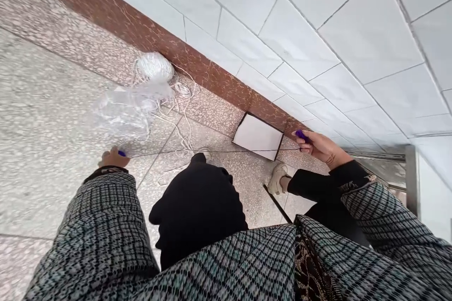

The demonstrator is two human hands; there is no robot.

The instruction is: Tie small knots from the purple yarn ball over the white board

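Note:
My left hand [115,157] is closed around something purple, of which only a small part [122,153] shows. My right hand [323,148], held out near the wall base, grips a purple piece [303,137] between thumb and fingers. A thin dark cord [226,151] runs nearly straight from one hand to the other, above the floor and in front of my knee. The exact kind of the purple pieces cannot be made out.
By the wall base lies a ball of white cord [154,66], with a clear plastic bag [122,110] and loose white strands [187,136] beside it. A white rectangular panel with dark edges [259,136] rests near my shoe [277,179]. The tiled wall [300,33] rises ahead.

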